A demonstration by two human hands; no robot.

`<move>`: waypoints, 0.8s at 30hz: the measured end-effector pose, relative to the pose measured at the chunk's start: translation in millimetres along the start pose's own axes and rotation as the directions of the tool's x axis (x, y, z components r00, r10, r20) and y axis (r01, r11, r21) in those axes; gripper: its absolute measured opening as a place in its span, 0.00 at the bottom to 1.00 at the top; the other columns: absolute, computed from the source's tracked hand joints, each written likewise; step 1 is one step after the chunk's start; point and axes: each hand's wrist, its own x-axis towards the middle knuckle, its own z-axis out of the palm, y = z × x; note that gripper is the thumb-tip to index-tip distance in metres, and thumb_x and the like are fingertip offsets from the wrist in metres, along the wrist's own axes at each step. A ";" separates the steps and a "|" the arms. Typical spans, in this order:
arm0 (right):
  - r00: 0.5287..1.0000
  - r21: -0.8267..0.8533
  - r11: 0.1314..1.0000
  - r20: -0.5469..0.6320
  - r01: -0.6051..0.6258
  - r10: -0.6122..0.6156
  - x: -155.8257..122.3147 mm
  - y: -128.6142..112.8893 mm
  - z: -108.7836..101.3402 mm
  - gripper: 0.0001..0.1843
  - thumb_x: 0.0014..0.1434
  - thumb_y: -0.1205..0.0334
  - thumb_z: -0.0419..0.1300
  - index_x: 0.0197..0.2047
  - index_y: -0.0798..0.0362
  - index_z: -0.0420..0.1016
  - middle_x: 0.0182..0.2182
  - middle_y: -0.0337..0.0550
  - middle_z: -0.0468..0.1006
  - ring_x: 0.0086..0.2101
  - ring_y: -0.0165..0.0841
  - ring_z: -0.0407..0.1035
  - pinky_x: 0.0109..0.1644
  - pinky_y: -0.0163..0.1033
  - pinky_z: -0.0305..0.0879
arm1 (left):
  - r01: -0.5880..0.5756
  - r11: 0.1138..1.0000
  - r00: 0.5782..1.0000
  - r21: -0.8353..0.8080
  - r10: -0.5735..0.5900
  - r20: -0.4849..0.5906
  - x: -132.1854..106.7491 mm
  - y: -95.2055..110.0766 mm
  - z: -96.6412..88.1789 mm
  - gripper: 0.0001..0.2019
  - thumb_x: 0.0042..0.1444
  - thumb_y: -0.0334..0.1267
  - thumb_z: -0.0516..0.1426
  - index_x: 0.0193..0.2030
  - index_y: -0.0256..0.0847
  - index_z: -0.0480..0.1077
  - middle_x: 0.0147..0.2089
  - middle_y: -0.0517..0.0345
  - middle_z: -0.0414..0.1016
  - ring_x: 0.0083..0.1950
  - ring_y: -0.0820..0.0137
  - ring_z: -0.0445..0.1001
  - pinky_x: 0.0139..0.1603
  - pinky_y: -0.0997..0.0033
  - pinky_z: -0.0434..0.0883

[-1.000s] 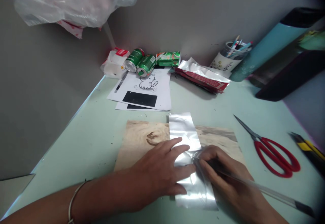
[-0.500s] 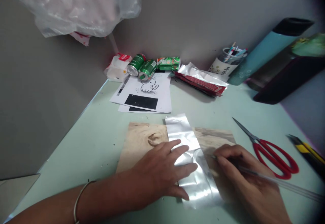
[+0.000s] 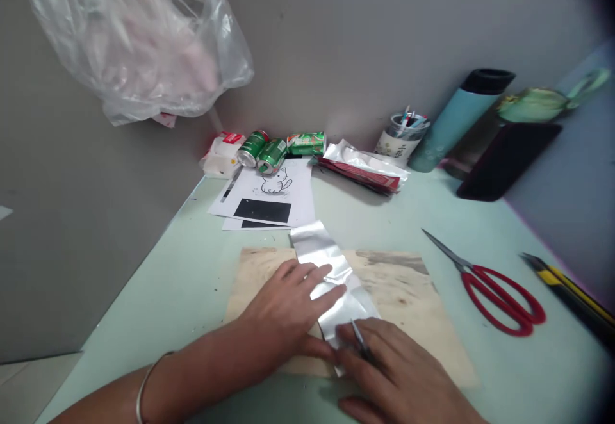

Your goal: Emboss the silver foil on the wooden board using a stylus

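Observation:
A strip of shiny aluminium sheet (image 3: 321,244) lies slantwise over a flat wooden board (image 3: 408,302), its far end past the board's back edge. My left hand (image 3: 293,302), a bangle on its wrist, rests on the strip's left side with the fingers apart and stretched out. Over the strip's near end, my right hand (image 3: 394,366) is closed around a pen (image 3: 358,334). Only the pen's tip end shows between the fingers; the rest is hidden. Part of the strip's near end is covered by both hands.
Red-handled scissors (image 3: 494,296) and a yellow-black utility knife (image 3: 567,286) lie at the right. Behind are printed sheets (image 3: 300,196), green cans (image 3: 272,155), a red-and-silver packet (image 3: 360,171), a pen cup (image 3: 396,145), a blue bottle (image 3: 461,120) and a phone-like dark slab (image 3: 509,161). A plastic bag (image 3: 158,46) hangs upper left.
My right hand has moved left with the pen, from beside the strip onto its near end. The strip looks turned, its near end partly covered. The camera view has shifted too.

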 end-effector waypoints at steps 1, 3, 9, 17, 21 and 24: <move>1.000 -0.023 1.000 -0.025 0.007 -0.008 -0.5 -2.2 3.6 0.18 0.73 0.55 0.50 0.46 0.53 0.80 0.37 0.48 0.87 0.38 0.39 0.81 0.44 0.42 0.77 | 0.004 1.000 1.000 0.016 -0.004 -0.002 -0.7 -2.7 0.7 0.41 0.55 0.66 0.62 0.66 0.38 0.64 0.66 0.39 0.67 0.62 0.48 0.69 0.60 0.48 0.65; 0.997 -0.076 0.997 -0.077 0.018 -0.024 -2.6 -4.6 9.4 0.15 0.73 0.60 0.51 0.45 0.53 0.79 0.38 0.47 0.87 0.40 0.39 0.81 0.48 0.44 0.75 | 0.004 0.999 1.000 0.043 -0.004 -0.013 -2.6 -7.0 1.5 0.43 0.53 0.68 0.62 0.65 0.35 0.65 0.64 0.38 0.69 0.66 0.44 0.64 0.64 0.43 0.61; 0.995 -0.175 0.983 -0.094 -0.055 0.038 -13.9 13.3 11.2 0.11 0.71 0.61 0.56 0.40 0.54 0.79 0.36 0.48 0.85 0.43 0.43 0.78 0.55 0.53 0.69 | 0.049 0.996 0.998 0.074 -0.052 0.046 -9.8 -7.0 -11.4 0.43 0.53 0.67 0.62 0.64 0.32 0.65 0.63 0.39 0.70 0.63 0.46 0.68 0.62 0.45 0.66; 0.983 -0.134 0.974 -0.009 -0.181 0.181 -32.2 40.2 6.8 0.13 0.67 0.73 0.55 0.52 0.55 0.75 0.47 0.56 0.80 0.49 0.47 0.75 0.54 0.56 0.71 | 0.067 0.990 0.992 0.127 -0.080 0.096 -16.1 6.7 -21.8 0.30 0.53 0.50 0.71 0.56 0.34 0.72 0.60 0.44 0.74 0.53 0.53 0.74 0.52 0.56 0.73; 0.980 -0.105 0.975 0.005 -0.196 0.197 -36.6 42.4 7.9 0.17 0.68 0.73 0.52 0.56 0.53 0.73 0.51 0.55 0.80 0.52 0.46 0.74 0.56 0.53 0.70 | 0.051 0.991 0.994 0.125 -0.062 0.087 -18.3 7.4 -18.7 0.30 0.54 0.49 0.70 0.57 0.34 0.71 0.60 0.44 0.74 0.54 0.54 0.74 0.53 0.56 0.73; 0.983 -0.091 0.979 -0.028 -0.183 0.182 -38.5 44.8 7.5 0.16 0.69 0.71 0.52 0.57 0.53 0.72 0.50 0.54 0.80 0.51 0.45 0.75 0.56 0.51 0.70 | 0.031 0.993 0.997 0.110 -0.040 0.072 -18.4 4.9 -18.5 0.30 0.53 0.47 0.71 0.57 0.33 0.71 0.59 0.43 0.74 0.52 0.54 0.74 0.53 0.55 0.73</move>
